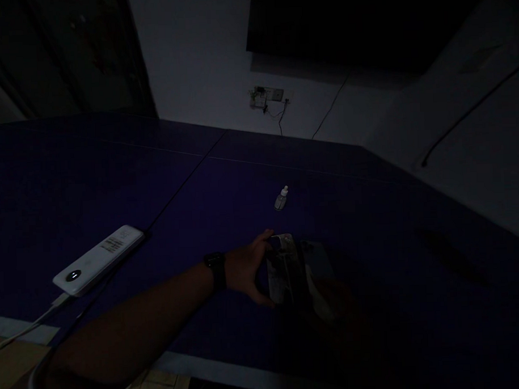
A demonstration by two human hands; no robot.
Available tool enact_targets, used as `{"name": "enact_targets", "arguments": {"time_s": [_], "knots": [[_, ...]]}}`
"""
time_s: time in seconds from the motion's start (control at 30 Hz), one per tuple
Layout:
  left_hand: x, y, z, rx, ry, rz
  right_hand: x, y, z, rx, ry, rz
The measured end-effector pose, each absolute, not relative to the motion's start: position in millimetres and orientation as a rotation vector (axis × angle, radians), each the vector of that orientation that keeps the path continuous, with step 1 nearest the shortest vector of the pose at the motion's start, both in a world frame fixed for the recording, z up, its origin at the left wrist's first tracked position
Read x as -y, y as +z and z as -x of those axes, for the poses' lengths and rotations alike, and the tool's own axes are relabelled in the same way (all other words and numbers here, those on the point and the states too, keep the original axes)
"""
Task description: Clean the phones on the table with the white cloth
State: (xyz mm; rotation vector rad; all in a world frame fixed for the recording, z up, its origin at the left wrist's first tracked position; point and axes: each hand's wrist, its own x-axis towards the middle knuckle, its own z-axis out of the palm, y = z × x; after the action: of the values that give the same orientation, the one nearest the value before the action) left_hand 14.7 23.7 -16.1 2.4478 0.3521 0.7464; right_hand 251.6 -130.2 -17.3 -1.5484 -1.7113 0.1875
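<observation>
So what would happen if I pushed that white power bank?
The white power bank would probably slide rather than roll, since it lies flat and looks long and boxy. Its smooth, hard-looking case suggests it's stiff. The white cable plugged into one end might drag or tug.

Extends left forearm (157, 311) diagonally from lower left toward centre. Aligns left wrist (229, 270) nearly straight with forearm. Curves left hand (245, 269) into a C shape, fingers (261, 238) on the far side, thumb (261, 298) on the near side. Positions right hand (337, 299) opposite, in deep shadow, too dark to resolve finger pose.
</observation>
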Motion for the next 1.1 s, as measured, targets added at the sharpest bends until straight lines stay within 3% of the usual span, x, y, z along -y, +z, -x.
{"name": "enact_targets", "arguments": {"time_s": [1.1], "knots": [[-5.5,-4.7,-21.3,-0.581,0.620,-2.443,124.8,4.6,-241.2,2.208,0.168,1.127]]}}
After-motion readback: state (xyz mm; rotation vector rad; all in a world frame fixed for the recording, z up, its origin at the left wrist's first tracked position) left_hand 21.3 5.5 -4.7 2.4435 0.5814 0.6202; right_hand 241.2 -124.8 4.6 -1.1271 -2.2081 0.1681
